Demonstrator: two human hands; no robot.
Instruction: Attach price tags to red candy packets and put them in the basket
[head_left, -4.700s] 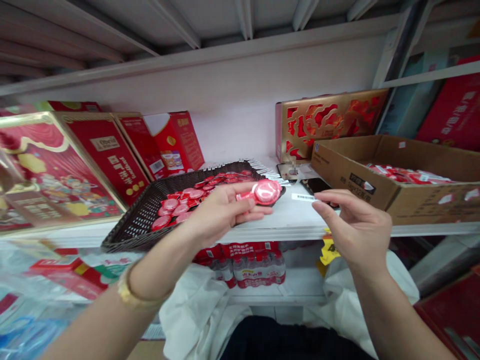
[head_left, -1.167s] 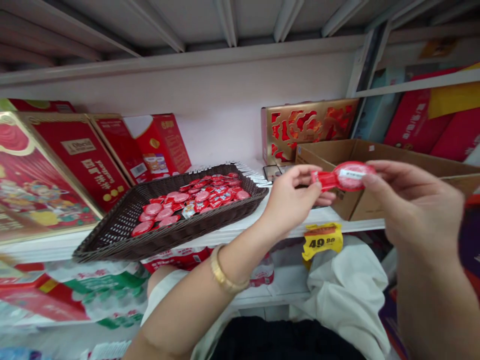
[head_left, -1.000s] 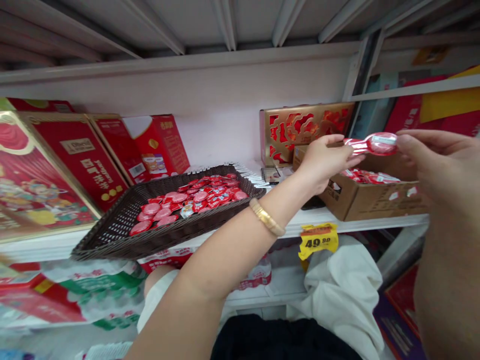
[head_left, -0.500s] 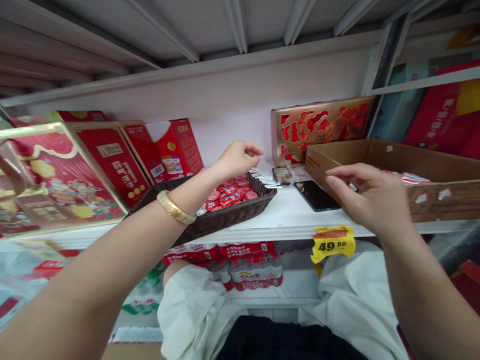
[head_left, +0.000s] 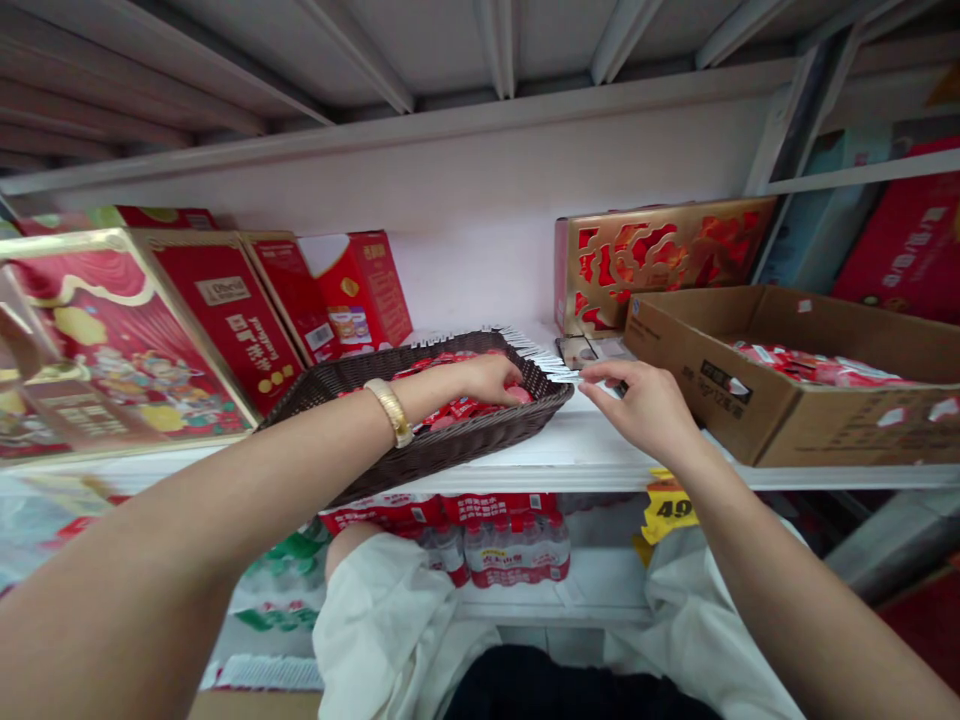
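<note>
My left hand (head_left: 489, 380) rests down in a dark brown woven basket (head_left: 450, 445), over the red foil packets (head_left: 457, 410) piled inside. Its fingers hide what lies under them, and I cannot tell whether they grip a packet. My right hand (head_left: 637, 405) is to the right of the basket, its fingertips at a fringed strip of white labels (head_left: 544, 350). A small white piece shows under those fingers. A cardboard box (head_left: 712, 400) holding more red packets (head_left: 814, 365) stands further right.
Red gift boxes (head_left: 217, 320) lean at the left of the white shelf, and a gold cut-out box (head_left: 660, 255) stands against the back wall. The shelf's front edge (head_left: 570, 475) runs below my hands. A yellow price tag (head_left: 667, 510) and bottled water (head_left: 517, 550) are beneath it.
The red packet held between my hands is no longer visible. My left hand has gone from above the basket's rim down into it. My right hand has moved left from the cardboard box.
</note>
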